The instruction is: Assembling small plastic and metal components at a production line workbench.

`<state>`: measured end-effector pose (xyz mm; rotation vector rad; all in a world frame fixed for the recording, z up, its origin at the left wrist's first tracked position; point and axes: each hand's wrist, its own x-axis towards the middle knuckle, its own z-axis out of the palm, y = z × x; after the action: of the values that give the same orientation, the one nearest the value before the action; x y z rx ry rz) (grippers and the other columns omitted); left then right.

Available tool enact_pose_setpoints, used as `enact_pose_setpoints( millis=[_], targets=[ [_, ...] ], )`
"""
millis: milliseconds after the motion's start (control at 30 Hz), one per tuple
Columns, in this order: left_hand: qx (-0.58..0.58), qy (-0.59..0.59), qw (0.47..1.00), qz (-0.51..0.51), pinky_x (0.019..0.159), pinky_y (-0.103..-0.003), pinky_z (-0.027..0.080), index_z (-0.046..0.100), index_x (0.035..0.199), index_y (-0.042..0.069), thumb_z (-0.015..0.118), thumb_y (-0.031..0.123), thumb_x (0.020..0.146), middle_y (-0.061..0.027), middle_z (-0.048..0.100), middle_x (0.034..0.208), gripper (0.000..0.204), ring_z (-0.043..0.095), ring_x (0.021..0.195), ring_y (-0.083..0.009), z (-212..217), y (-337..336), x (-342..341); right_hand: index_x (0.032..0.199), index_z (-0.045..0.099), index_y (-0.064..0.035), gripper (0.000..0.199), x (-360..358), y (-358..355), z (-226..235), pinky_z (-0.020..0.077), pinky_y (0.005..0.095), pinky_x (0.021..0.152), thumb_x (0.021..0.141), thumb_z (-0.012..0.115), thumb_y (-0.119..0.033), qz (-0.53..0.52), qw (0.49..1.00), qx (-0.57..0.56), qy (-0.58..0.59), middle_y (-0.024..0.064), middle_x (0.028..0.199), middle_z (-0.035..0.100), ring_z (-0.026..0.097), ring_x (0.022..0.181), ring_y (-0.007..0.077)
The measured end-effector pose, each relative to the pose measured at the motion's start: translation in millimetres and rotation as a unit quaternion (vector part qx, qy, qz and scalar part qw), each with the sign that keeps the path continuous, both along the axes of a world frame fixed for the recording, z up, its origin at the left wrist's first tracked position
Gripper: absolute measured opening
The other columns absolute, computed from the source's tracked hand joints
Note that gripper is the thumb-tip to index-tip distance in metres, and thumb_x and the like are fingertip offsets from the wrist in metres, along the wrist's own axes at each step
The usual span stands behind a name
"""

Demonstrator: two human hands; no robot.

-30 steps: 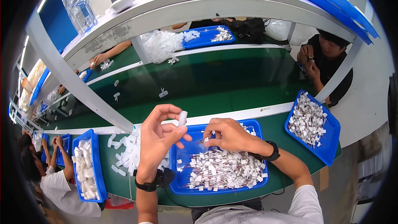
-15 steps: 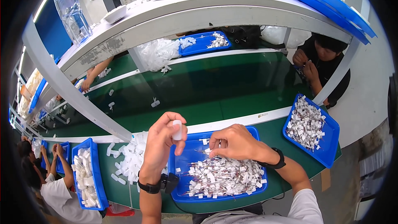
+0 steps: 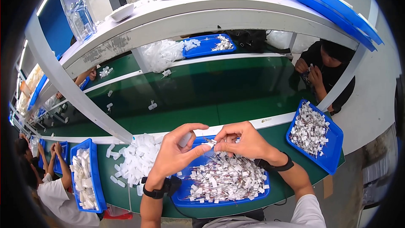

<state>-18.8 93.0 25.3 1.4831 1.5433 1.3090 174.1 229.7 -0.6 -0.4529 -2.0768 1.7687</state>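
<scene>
Pinching a small white cap (image 3: 184, 139), the left hand (image 3: 177, 156) meets the right hand (image 3: 244, 141), which pinches a thin wired part (image 3: 209, 142) above the blue tray (image 3: 219, 200) of similar parts.

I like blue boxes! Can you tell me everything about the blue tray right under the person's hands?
The blue tray is a shallow rectangular bin that looks like plastic, with a low rim. It lies flat on the green worktable, right in front of the person. It is heaped with small white pieces with thin reddish wires. The left hand and right hand hover over its far edge, pinching small pieces. A pile of white caps lies beside it on the left.
</scene>
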Motion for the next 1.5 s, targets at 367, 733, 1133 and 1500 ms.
enact_pose_setpoints(
  millis=[367, 733, 1133, 1500],
  targets=[
    [0.086, 0.135, 0.987, 0.032, 0.054, -0.028, 0.036, 0.078, 0.095, 0.002, 0.080, 0.004, 0.084, -0.0029, 0.056, 0.070, 0.012, 0.048, 0.060, -0.0101, -3.8, 0.9, 3.2, 0.096, 0.077, 0.0008, 0.018, 2.5, -6.0, 5.9, 0.0498, 0.0248, 0.054, 0.089, 0.081, -0.015, -0.035, 0.972, 0.218, 0.080, 0.0087, 0.076, 0.073, 0.067, 0.060, 0.0106],
    [0.118, 0.148, 0.981, 0.047, 0.049, -0.026, 0.036, 0.077, 0.093, -0.001, 0.077, 0.002, 0.085, -0.0052, 0.062, 0.071, 0.009, 0.051, 0.055, -0.0099, -4.0, -2.6, 8.3, 0.096, 0.077, 0.0024, 0.012, 3.6, -11.7, 10.0, 0.0515, 0.0259, 0.057, 0.088, 0.078, -0.007, -0.056, 0.964, 0.238, 0.104, 0.0098, 0.076, 0.072, 0.067, 0.060, 0.0136],
    [0.228, 0.342, 0.909, 0.070, 0.047, -0.029, 0.037, 0.076, 0.094, 0.005, 0.077, -0.006, 0.076, -0.0049, 0.055, 0.067, 0.020, 0.055, 0.053, -0.0158, -11.1, 2.8, 7.6, 0.091, 0.077, 0.0025, 0.010, 6.7, -7.4, 7.9, 0.0507, 0.0250, 0.055, 0.086, 0.078, -0.006, -0.070, 0.961, 0.252, 0.088, 0.0095, 0.073, 0.073, 0.067, 0.059, 0.0127],
    [0.244, 0.301, 0.918, 0.084, 0.047, -0.030, 0.042, 0.073, 0.107, 0.004, 0.072, -0.007, 0.080, -0.0028, 0.055, 0.073, 0.028, 0.055, 0.053, -0.0148, -7.4, 3.1, -8.0, 0.084, 0.075, 0.0040, 0.008, 16.7, 1.5, 20.3, 0.0495, 0.0225, 0.052, 0.088, 0.075, -0.003, -0.049, 0.973, 0.207, 0.084, 0.0086, 0.069, 0.071, 0.068, 0.055, 0.0119]
  ],
)
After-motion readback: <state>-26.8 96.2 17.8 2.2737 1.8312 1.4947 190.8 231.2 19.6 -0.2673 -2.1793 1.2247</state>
